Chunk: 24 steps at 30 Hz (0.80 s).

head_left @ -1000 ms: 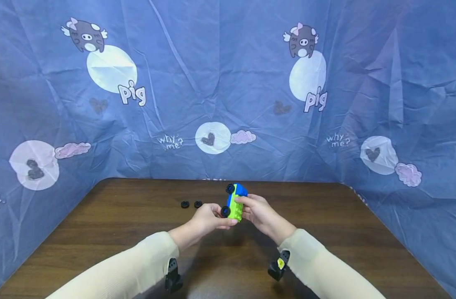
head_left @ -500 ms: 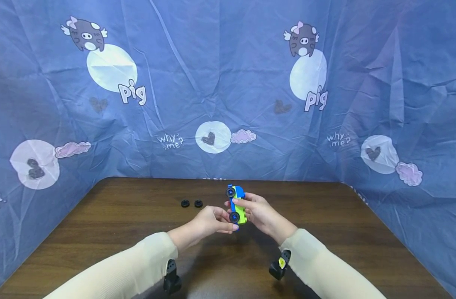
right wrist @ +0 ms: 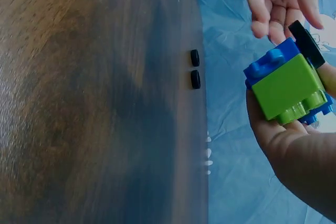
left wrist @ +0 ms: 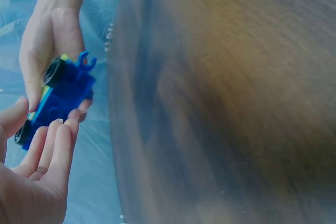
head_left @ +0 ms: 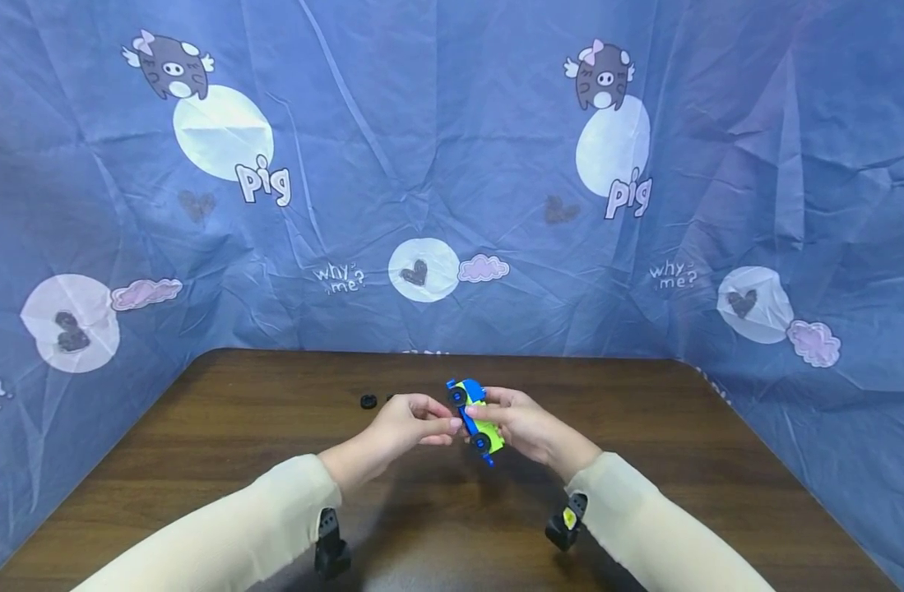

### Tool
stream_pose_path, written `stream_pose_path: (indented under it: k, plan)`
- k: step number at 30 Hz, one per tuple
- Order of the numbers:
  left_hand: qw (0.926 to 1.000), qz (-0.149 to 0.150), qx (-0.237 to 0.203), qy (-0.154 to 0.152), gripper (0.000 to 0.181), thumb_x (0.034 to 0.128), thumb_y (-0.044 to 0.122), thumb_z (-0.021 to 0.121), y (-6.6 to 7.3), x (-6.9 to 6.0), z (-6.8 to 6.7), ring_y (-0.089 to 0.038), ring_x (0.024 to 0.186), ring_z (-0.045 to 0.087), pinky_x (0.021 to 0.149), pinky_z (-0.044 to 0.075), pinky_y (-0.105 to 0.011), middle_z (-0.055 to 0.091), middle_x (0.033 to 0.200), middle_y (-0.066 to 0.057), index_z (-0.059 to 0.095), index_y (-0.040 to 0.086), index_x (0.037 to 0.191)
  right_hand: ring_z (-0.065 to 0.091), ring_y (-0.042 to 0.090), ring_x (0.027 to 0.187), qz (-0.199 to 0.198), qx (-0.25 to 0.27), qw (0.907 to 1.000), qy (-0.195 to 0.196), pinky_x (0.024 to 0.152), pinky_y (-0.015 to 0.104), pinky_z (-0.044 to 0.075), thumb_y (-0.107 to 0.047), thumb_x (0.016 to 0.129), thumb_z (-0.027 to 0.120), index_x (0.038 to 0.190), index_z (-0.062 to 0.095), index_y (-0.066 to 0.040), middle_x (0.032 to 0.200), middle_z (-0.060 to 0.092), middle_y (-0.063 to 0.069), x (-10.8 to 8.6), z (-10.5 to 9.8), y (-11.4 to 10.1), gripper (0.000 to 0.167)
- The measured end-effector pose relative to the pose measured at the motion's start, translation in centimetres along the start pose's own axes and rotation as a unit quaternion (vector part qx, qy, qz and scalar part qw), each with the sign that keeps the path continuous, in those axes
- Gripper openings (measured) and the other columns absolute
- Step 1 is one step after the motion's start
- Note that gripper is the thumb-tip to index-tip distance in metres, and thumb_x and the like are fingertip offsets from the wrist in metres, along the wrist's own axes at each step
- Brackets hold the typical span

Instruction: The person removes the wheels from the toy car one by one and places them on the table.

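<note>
A toy car of building blocks, lime green and blue (head_left: 489, 433), is held up over the table in my right hand (head_left: 535, 429), thumb on the near side. It leans to one side, and two black wheels show on the side facing me. In the left wrist view its blue underside (left wrist: 65, 95) has a hook-like blue piece at one end. Just left of the car is my left hand (head_left: 400, 429), fingers loosely extended, thumb apart, holding nothing. Its fingertips lie close to the car's underside; whether they touch cannot be told.
Two loose black wheels lie on the dark wooden table (head_left: 259, 427); one wheel (head_left: 368, 401) shows plainly in the head view, the other mostly behind the left hand. The right wrist view has both, including the nearer wheel (right wrist: 196, 79). A blue printed cloth (head_left: 422, 148) hangs behind.
The car has turned in my right hand, its lower end swinging right and its wheeled side now facing me. My left hand has let go of the lower end and drawn slightly left.
</note>
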<state>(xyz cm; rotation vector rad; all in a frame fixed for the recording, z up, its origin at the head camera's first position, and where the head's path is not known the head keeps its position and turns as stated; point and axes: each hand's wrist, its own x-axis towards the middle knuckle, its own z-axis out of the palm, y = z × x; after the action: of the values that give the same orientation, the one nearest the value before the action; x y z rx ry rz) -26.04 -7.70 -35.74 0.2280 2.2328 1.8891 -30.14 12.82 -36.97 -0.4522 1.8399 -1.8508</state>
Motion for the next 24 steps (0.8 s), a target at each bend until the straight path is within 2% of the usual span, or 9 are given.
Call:
stream_pose_path:
  k: [5,11,17,21,24]
  plan:
    - [0.9998,0.003,-0.008,0.016,0.03,0.0926,0.012,0.066,0.69,0.33,-0.35,-0.025,0.088,0.072,0.082,0.059,-0.032,0.068,0.102,-0.02,0.06,-0.01,0.111,0.069,0.019,0.089,0.004,-0.012,0.9997,-0.02,0.082,0.031,0.056,-0.013,0.099,0.055,0.138,0.038,0.008,0.098,0.069,0.0,-0.18,0.2,-0.22,0.047]
    - [0.9998,0.019,-0.002,-0.001,0.028,0.0947,0.008,0.062,0.6,0.41,-0.52,-0.028,0.088,0.072,0.086,0.058,-0.039,0.069,0.099,-0.025,0.058,-0.014,0.11,0.068,0.021,0.088,-0.006,-0.034,0.9994,-0.003,0.079,0.03,0.056,-0.011,0.097,0.058,0.137,0.038,0.008,0.104,0.07,0.007,-0.12,0.48,0.07,0.048]
    - [0.9982,0.037,0.045,-0.012,0.021,0.0932,0.008,0.064,0.5,0.34,-0.46,-0.019,0.078,0.072,0.083,0.059,-0.04,0.07,0.093,-0.023,0.06,-0.011,0.1,0.067,0.017,0.083,-0.02,-0.063,0.9976,0.019,0.072,0.027,0.056,-0.012,0.093,0.063,0.133,0.042,0.009,0.112,0.067,0.021,-0.11,0.75,0.45,0.05]
    - [0.9954,0.056,0.076,-0.014,0.021,0.0933,0.01,0.064,0.62,0.25,-0.32,-0.015,0.072,0.071,0.078,0.06,-0.037,0.07,0.093,-0.025,0.061,-0.01,0.096,0.065,0.013,0.081,-0.029,-0.073,0.9965,0.026,0.069,0.025,0.054,-0.014,0.091,0.065,0.13,0.045,0.009,0.108,0.069,0.018,-0.1,0.78,0.52,0.05]
    - [0.993,0.066,0.098,-0.006,0.022,0.0931,0.014,0.065,0.75,0.19,-0.19,-0.018,0.072,0.072,0.072,0.061,-0.033,0.072,0.09,-0.024,0.062,-0.008,0.092,0.065,0.012,0.082,-0.03,-0.071,0.9967,0.024,0.069,0.024,0.054,-0.014,0.09,0.066,0.129,0.045,0.009,0.105,0.069,0.013,-0.08,0.69,0.54,0.05]
